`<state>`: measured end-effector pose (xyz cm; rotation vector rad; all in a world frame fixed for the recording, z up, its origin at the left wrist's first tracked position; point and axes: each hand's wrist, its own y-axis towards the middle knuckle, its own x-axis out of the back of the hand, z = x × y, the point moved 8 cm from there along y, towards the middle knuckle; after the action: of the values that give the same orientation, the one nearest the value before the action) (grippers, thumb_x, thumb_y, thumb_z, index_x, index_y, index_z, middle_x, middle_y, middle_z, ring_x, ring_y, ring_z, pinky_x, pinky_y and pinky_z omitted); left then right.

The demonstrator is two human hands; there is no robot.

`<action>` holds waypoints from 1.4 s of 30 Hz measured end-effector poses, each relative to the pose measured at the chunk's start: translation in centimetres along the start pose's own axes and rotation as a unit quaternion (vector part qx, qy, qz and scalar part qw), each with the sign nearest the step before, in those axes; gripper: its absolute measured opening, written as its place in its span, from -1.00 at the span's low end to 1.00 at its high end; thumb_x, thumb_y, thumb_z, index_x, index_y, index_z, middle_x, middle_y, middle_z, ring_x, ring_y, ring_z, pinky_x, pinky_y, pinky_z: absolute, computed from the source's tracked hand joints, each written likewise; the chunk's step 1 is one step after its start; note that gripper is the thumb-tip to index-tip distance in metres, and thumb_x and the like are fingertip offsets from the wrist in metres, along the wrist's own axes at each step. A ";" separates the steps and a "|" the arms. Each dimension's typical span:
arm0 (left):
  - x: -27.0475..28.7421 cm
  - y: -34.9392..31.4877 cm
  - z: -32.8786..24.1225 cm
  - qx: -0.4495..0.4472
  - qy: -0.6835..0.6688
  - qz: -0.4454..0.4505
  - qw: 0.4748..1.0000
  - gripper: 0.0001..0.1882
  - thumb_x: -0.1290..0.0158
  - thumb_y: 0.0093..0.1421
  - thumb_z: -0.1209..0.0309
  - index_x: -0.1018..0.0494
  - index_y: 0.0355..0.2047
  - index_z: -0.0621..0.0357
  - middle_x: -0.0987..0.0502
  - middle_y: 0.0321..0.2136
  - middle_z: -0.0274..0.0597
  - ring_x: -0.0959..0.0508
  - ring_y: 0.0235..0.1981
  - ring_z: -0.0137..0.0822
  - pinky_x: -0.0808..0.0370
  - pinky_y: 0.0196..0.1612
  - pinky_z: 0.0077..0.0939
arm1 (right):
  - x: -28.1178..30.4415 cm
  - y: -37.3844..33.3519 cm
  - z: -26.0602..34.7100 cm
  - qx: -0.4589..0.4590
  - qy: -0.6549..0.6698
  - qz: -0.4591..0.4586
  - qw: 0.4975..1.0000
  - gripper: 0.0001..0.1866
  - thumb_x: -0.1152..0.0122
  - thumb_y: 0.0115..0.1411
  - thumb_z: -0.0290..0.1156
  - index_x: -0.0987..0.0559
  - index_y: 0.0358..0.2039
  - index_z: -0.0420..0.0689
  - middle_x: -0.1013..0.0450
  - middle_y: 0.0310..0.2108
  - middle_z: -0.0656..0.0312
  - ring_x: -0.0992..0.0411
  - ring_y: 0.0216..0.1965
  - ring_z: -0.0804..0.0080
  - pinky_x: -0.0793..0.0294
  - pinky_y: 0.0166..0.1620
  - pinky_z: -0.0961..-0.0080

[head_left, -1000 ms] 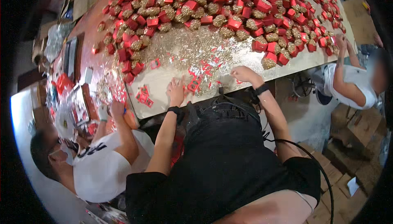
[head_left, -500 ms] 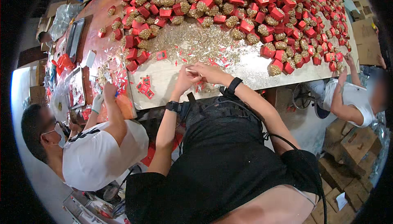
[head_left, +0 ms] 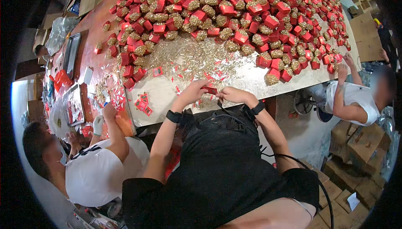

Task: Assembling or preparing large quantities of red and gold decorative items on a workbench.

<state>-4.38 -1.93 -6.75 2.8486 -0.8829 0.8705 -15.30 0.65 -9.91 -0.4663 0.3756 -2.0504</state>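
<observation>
A small flat red card is pinched in the fingers of my left hand, above the near edge of the table. Just to the right of it, my right hand has its fingers closed together near the card's end. What those fingers hold, if anything, I cannot make out. Several small red printed cards lie on the pale board to the left of my hands, and one more red card lies farther back. Gold glitter and red and white scraps are scattered just beyond my hands.
A large heap of red pots with gold glittery tops covers the far table. One co-worker in white sits at my left, another at my right. Metal trays lie on the left table. Cardboard boxes stand at the right.
My hands, close together before with something pale between them, have drawn apart, the right one moving rightward. The red card now shows in my left fingers. The whole view has shifted slightly.
</observation>
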 end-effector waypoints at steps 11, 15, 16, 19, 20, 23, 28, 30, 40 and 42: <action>-0.5 11.6 2.2 0.018 0.102 0.041 0.994 -0.47 -0.04 0.05 0.22 -0.23 -0.06 0.32 -0.31 -0.10 0.14 -0.30 -0.03 0.05 -0.25 0.02 -0.25 | 3.8 -8.8 -4.3 0.067 0.501 -0.206 0.838 -0.69 0.17 0.25 -0.28 -0.45 -0.24 -0.25 -0.22 -0.59 0.43 -0.13 -0.56 0.69 -0.14 -0.47 0.73; 0.1 17.9 3.9 -0.054 0.216 -0.050 0.974 -0.26 -0.14 -0.07 0.24 -0.09 0.03 0.36 -0.25 -0.07 0.18 -0.25 -0.02 0.07 -0.18 0.06 -0.21 | 4.4 -12.2 -6.3 0.168 0.600 -0.339 0.705 -0.69 0.04 0.21 -0.31 -0.40 -0.13 -0.26 -0.35 -0.40 0.34 -0.29 -0.46 0.65 -0.37 -0.37 0.69; 1.0 19.0 5.9 0.080 0.133 -0.088 0.984 -0.19 -0.16 -0.09 0.21 -0.02 0.06 0.34 -0.22 -0.09 0.27 -0.26 -0.06 0.14 -0.21 0.03 -0.17 | 4.5 -13.1 -6.6 0.132 0.612 -0.386 0.677 -0.73 0.02 0.19 -0.38 -0.40 -0.15 -0.26 -0.37 -0.35 0.30 -0.33 -0.42 0.60 -0.41 -0.30 0.64; 1.4 23.2 7.9 0.068 0.149 -0.132 0.978 -0.16 -0.15 -0.09 0.24 0.07 0.07 0.32 -0.12 -0.08 0.41 -0.28 -0.12 0.27 -0.30 -0.07 -0.12 | 4.1 -14.3 -8.3 0.186 0.633 -0.446 0.605 -0.78 -0.01 0.16 -0.48 -0.40 -0.19 -0.28 -0.38 -0.23 0.20 -0.39 -0.29 0.49 -0.42 -0.14 0.59; 1.2 24.1 7.3 0.055 0.150 -0.125 0.979 -0.16 -0.15 -0.09 0.24 0.07 0.07 0.32 -0.12 -0.08 0.41 -0.28 -0.12 0.27 -0.30 -0.07 -0.12 | 3.5 -14.4 -10.5 0.200 0.653 -0.488 0.543 -0.75 -0.03 0.14 -0.51 -0.37 -0.16 -0.30 -0.36 -0.18 0.16 -0.36 -0.21 0.46 -0.38 -0.08 0.57; 1.4 25.1 8.8 0.096 0.163 -0.142 0.972 -0.21 -0.13 -0.07 0.28 0.07 0.05 0.33 -0.11 -0.07 0.39 -0.27 -0.10 0.26 -0.32 -0.09 -0.10 | 1.2 -14.0 -13.2 0.195 0.717 -0.528 0.411 -0.72 -0.04 0.09 -0.59 -0.33 -0.15 -0.33 -0.34 -0.17 0.12 -0.31 -0.13 0.37 -0.34 -0.01 0.54; 1.1 24.5 7.9 0.072 0.140 -0.142 0.977 -0.44 -0.08 -0.02 0.32 -0.11 -0.09 0.34 -0.22 -0.12 0.26 -0.32 -0.11 0.14 -0.28 -0.06 -0.17 | -2.6 -11.5 -14.3 0.166 0.833 -0.430 0.307 -0.84 0.03 0.13 -0.57 -0.38 -0.27 -0.34 -0.36 -0.35 0.15 -0.35 -0.27 0.44 -0.38 -0.13 0.64; 1.2 22.9 5.8 0.002 0.071 -0.203 0.977 -0.56 -0.08 0.01 0.30 -0.23 -0.22 0.39 -0.32 -0.23 0.20 -0.34 -0.16 0.10 -0.26 -0.08 -0.23 | -2.9 -10.6 -12.4 0.144 0.871 -0.364 0.298 -0.84 0.01 0.10 -0.60 -0.38 -0.27 -0.34 -0.35 -0.35 0.12 -0.36 -0.30 0.44 -0.40 -0.16 0.66; -0.9 12.2 13.4 0.220 -0.670 -0.162 0.690 -0.63 0.11 0.11 0.06 -0.26 -0.27 0.08 -0.35 -0.36 -0.20 -0.31 -0.26 -0.24 -0.27 -0.21 -0.22 | 2.1 -10.5 -10.3 0.071 0.570 -0.562 0.595 -0.83 -0.04 0.11 -0.52 -0.47 -0.30 -0.33 -0.41 -0.36 0.16 -0.43 -0.33 0.42 -0.43 -0.23 0.60; -0.2 9.8 11.4 0.221 -0.678 -0.135 0.688 -0.62 0.12 0.10 0.04 -0.26 -0.29 0.08 -0.35 -0.36 -0.21 -0.31 -0.28 -0.26 -0.26 -0.20 -0.23 | 3.4 -10.6 -12.0 0.037 0.474 -0.613 0.631 -0.84 -0.02 0.09 -0.53 -0.48 -0.32 -0.32 -0.40 -0.41 0.17 -0.43 -0.40 0.44 -0.44 -0.30 0.56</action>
<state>-3.98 -12.20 -17.67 3.5378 -0.0900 -1.5083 -30.51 3.73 -15.14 0.7757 0.6822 -3.5560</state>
